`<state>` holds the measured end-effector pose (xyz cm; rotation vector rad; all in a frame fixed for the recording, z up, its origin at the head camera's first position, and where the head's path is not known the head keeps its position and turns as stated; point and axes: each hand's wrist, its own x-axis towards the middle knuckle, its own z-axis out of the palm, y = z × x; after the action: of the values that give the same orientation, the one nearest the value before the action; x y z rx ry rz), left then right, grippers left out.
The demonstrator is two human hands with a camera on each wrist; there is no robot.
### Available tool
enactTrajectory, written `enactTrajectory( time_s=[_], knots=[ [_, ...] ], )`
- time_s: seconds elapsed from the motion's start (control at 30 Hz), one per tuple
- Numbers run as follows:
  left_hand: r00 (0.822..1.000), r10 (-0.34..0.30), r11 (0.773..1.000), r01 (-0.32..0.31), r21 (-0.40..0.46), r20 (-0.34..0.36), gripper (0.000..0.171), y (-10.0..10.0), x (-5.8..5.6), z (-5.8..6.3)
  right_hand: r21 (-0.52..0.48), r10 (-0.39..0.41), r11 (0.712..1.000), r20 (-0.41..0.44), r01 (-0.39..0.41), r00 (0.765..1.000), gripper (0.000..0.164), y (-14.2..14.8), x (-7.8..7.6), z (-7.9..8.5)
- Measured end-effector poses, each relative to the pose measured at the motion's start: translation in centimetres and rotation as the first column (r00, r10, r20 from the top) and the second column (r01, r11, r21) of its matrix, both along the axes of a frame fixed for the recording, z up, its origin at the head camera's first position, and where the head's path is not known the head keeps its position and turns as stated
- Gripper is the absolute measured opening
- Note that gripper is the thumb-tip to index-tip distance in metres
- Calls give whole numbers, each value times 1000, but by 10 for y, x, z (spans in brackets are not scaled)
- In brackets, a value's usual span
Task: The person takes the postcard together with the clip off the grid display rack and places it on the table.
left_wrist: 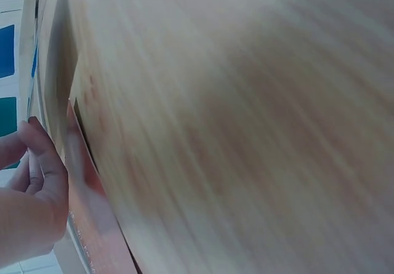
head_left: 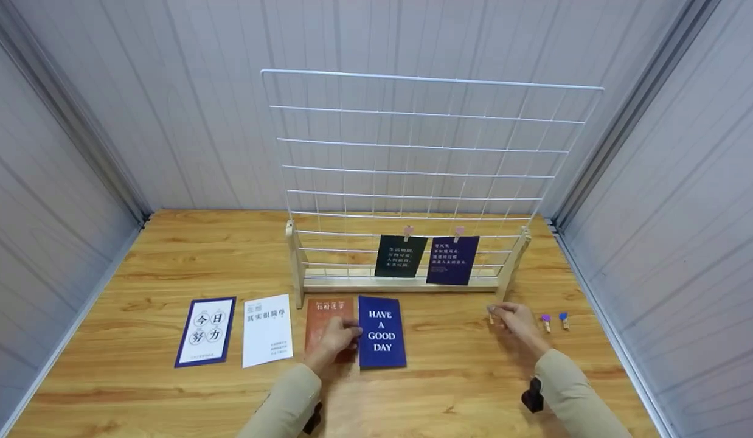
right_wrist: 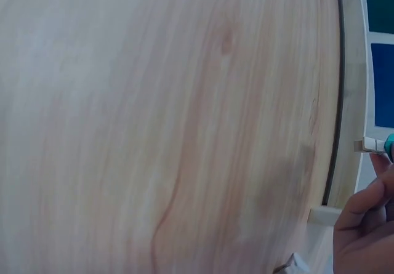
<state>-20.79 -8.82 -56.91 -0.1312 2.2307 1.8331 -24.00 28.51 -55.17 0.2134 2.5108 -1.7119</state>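
My left hand [head_left: 335, 340] pinches the left edge of a dark blue card [head_left: 382, 356] printed "HAVE A GOOD DAY". Beneath that hand lies an orange-red card [head_left: 315, 313], partly covered by the fingers. My right hand [head_left: 515, 321] holds a small wooden clothespin [right_wrist: 369, 145] with a teal ornament between thumb and fingers, a little above the table, near the rack's right foot. On the white wire grid rack [head_left: 431, 77], a dark green card [head_left: 401, 267] and a navy card [head_left: 452, 277] hang side by side from clothespins with pink ornaments.
At left on the wooden table [head_left: 139, 395] lie a blue-bordered white card [head_left: 206, 347] and a plain white card [head_left: 267, 334]. Two clothespins, one purple [head_left: 546, 321] and one blue [head_left: 564, 320], lie right of my right hand. Panelled walls stand behind and at both sides.
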Motion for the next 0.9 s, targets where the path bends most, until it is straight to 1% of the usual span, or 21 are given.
enactTrajectory(
  time_s=[0.13,0.27,0.4,0.53,0.7,0.8,0.9],
  knots=[
    [1000,19,1000,-19,-16,-15,20,2,0,-2,84,-12,996,20,11,1000,29,11,0,-3],
    [999,33,999,-34,-42,-24,19,4,0,-3,143,-21,990,24,17,999,30,20,0,-8],
    [998,40,997,-43,-62,-42,19,5,-1,-4,161,-26,987,24,21,999,29,27,0,-12],
    [997,52,995,-57,-78,-60,19,6,-3,-6,200,-14,980,12,11,1000,29,33,0,-15],
    [994,65,991,-75,-107,-90,16,7,-3,-6,312,-18,950,6,15,1000,31,37,1,-16],
    [991,57,992,-70,-106,-125,15,6,-1,-5,312,-36,950,11,31,999,30,40,2,-17],
    [987,51,992,-67,-105,-150,14,5,0,-4,279,-53,959,16,46,998,27,41,3,-17]
  ],
)
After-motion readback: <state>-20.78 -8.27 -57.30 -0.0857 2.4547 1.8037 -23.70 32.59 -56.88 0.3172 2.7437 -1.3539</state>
